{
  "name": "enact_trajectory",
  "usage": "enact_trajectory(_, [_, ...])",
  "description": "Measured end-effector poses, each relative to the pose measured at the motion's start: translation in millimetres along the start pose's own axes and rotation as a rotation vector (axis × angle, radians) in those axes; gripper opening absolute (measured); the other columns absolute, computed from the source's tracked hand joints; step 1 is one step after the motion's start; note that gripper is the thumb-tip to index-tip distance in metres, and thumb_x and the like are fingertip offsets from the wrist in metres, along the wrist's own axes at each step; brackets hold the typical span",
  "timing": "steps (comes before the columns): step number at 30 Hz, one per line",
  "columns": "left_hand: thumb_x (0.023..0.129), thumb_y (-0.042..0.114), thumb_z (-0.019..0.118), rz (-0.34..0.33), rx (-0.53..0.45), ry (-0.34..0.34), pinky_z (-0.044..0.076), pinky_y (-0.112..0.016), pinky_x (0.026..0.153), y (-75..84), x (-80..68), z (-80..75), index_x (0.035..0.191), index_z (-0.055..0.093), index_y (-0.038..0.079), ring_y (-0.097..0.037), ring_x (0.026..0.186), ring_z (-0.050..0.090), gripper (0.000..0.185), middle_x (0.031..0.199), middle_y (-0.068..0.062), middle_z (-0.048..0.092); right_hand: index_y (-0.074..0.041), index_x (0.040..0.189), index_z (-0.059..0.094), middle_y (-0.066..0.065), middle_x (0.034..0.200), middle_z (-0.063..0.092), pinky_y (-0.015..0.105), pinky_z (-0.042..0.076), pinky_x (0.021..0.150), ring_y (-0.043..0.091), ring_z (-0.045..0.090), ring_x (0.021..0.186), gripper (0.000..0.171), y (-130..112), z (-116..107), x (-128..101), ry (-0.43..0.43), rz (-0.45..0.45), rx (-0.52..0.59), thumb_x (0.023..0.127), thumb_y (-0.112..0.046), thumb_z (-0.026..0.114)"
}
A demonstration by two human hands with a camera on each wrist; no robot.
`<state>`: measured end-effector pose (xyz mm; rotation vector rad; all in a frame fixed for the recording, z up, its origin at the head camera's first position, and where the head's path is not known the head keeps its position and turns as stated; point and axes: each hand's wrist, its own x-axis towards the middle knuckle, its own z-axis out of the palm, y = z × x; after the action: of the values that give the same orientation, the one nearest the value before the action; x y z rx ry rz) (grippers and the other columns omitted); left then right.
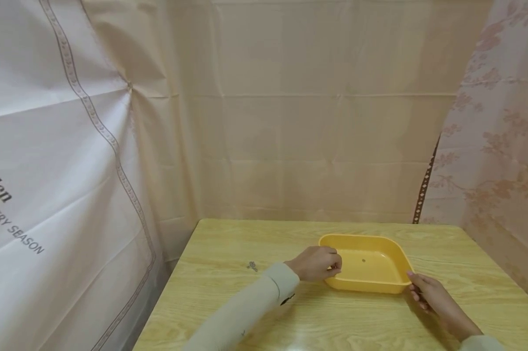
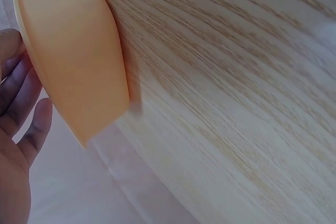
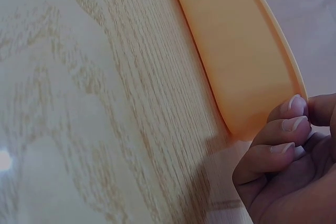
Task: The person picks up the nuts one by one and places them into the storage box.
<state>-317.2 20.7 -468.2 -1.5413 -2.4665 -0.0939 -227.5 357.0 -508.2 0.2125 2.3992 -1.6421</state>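
A shallow yellow plastic tray [image 1: 369,287] with rounded corners stands on the table. My right hand [image 1: 430,292] pinches its near right corner, thumb on the rim and curled fingers [image 3: 278,150] outside against the wall. Over the left rim reaches my left hand [image 1: 318,263], its bent fingers above the tray's inside. In the left wrist view the digits [image 2: 39,124] curl loosely beside the rim; I cannot tell whether the fingertips hold anything. One small round grey piece [image 1: 363,261] lies on the tray floor. Several similar small grey pieces [image 1: 252,266] lie together left of the hand.
The wood-grain table [image 1: 356,321] carries the tray and the small pieces. Beige cloth [image 1: 312,122] hangs behind it, a white printed cloth [image 1: 49,170] at the left and a flowered one [image 1: 500,146] at the right. The left sleeve [image 1: 246,307] crosses the table's front.
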Motion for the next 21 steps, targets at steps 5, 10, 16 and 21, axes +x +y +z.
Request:
enact_trajectory(5, [0.101,0.026,0.068,0.014,0.045,0.046,0.043,-0.006,0.073,-1.7,-1.5,0.3,0.098,0.076,0.022,0.005,0.080,0.057,0.009,0.093,0.013,0.067,-0.012,0.086,0.050,-0.004,0.070,0.048,0.023,0.042,0.050,0.007,0.042,0.054,0.048,-0.3,-0.1,-0.3,-0.009,0.001,-0.001,0.110,-0.053,0.039])
enact_trajectory(10, [0.101,0.026,0.068,0.026,0.096,0.094,0.046,-0.009,0.077,-5.0,-5.6,-0.2,0.099,0.077,0.022,0.003,0.081,0.059,0.010,0.094,0.012,0.069,-0.012,0.086,0.049,-0.004,0.070,0.047,0.024,0.041,0.051,0.008,0.042,0.055,0.049,-1.5,-1.3,0.0,-0.012,-0.015,-0.010,0.110,-0.053,0.038])
enact_trajectory(16, [0.101,0.023,0.067,0.040,0.136,0.167,0.047,-0.012,0.077,-11.3,-17.4,1.5,0.096,0.077,0.022,0.002,0.078,0.057,0.011,0.091,0.012,0.068,-0.012,0.087,0.050,-0.004,0.071,0.047,0.024,0.042,0.051,0.008,0.043,0.055,0.048,0.1,-0.7,1.1,0.005,0.006,0.003,0.109,-0.054,0.039])
enact_trajectory(21, [0.100,0.021,0.066,0.010,0.117,0.220,0.045,-0.013,0.071,-19.6,-28.7,5.9,0.095,0.075,0.021,0.001,0.074,0.053,0.010,0.088,0.010,0.065,-0.011,0.090,0.051,-0.004,0.072,0.047,0.024,0.041,0.051,0.008,0.043,0.055,0.048,2.0,-0.8,1.0,0.004,0.010,0.017,0.109,-0.053,0.039])
